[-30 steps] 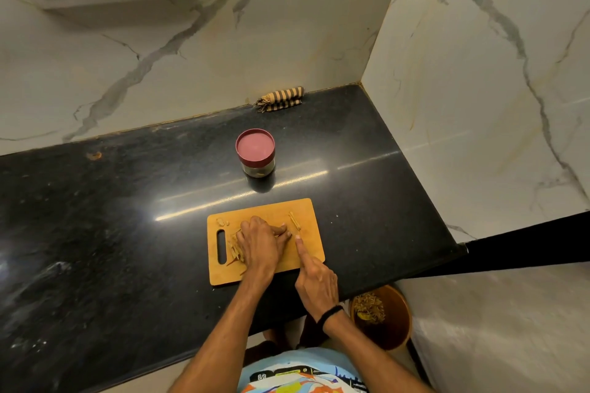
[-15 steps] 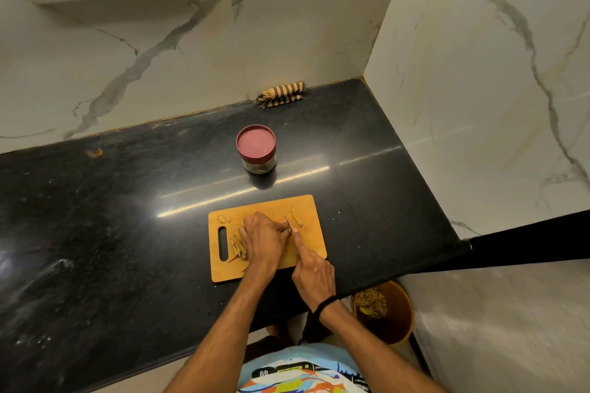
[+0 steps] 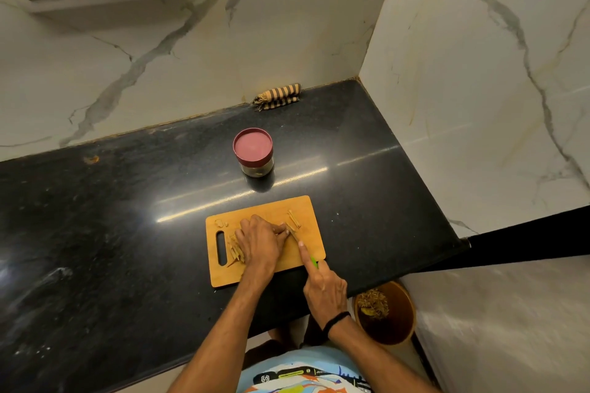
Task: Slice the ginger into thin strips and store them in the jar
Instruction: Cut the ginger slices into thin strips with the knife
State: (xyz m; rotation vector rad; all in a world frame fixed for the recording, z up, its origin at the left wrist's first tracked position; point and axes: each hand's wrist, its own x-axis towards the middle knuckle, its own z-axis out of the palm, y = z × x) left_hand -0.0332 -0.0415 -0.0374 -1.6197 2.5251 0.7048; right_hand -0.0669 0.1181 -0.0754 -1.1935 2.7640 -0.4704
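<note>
A wooden cutting board is being carried by the black tabletop, with the lidded jar standing apart beyond its far edge. The ginger, hardly showing, is being pinned at the board's middle under the curled fingertips of the left hand, the nearer hand to it. A green-handled knife is being gripped by the right hand, forefinger stretched along the spine, blade running away from the person just right of those fingertips. Beside the left hand's outer edge cut strips are being kept heaped, with loose strips beyond the blade.
</note>
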